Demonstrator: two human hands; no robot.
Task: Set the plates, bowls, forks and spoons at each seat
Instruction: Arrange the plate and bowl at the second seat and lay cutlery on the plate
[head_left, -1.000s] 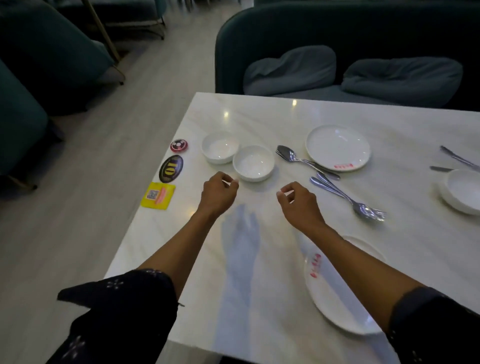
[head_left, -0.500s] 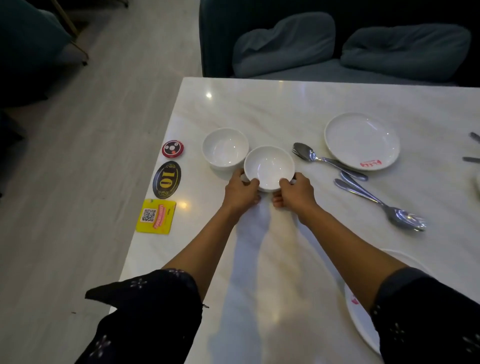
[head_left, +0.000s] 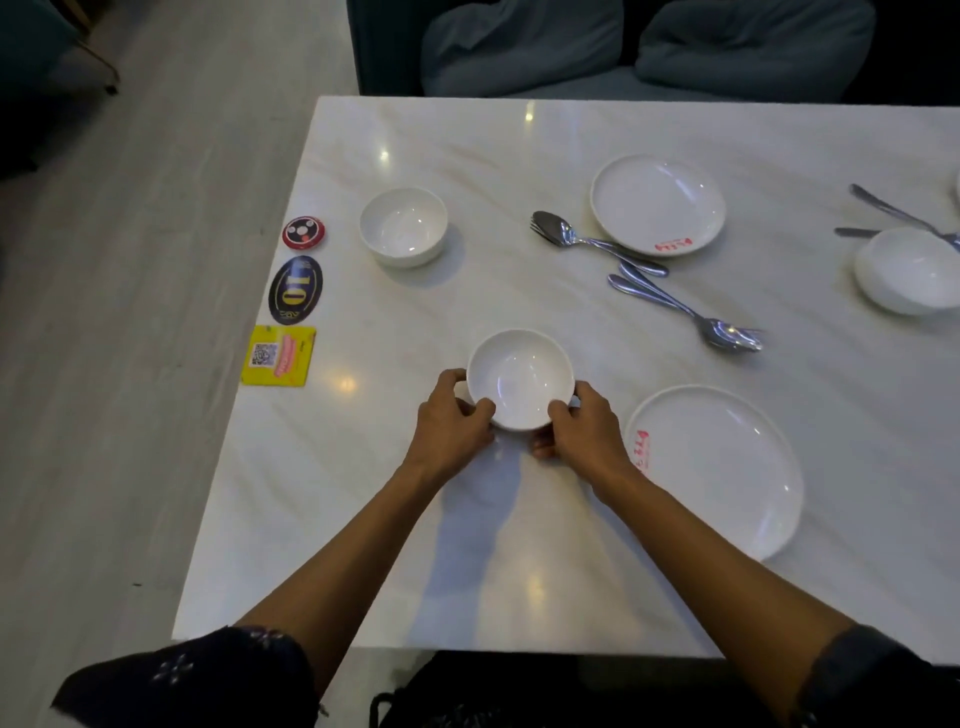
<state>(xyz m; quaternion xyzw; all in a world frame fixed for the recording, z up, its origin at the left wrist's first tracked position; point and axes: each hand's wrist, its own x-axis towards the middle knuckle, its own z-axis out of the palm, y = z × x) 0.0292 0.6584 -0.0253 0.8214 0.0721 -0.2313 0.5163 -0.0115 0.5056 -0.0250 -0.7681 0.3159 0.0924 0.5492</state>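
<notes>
Two hands are shown closed around one small white bowl (head_left: 520, 379) at centre frame: the left hand (head_left: 451, 415) at its left wall, the right hand (head_left: 582, 426) at its right wall, the grip of each formed by thumb and curled fingers. A two-sided hold is judged to keep the bowl level while it is brought to the near seat. Whether the bowl rests on the tabletop (head_left: 519, 571) or is just lifted cannot be told. A near plate (head_left: 727, 478) lies just beside it at lower right, apart from the right hand. A second bowl (head_left: 403, 226) stands at upper left; a far plate (head_left: 657, 203) lies at upper right, with crossed cutlery (head_left: 649, 275) between the plates. Nothing is seen to obstruct the bowl. Three stickers (head_left: 296, 291) lie along the left edge.
</notes>
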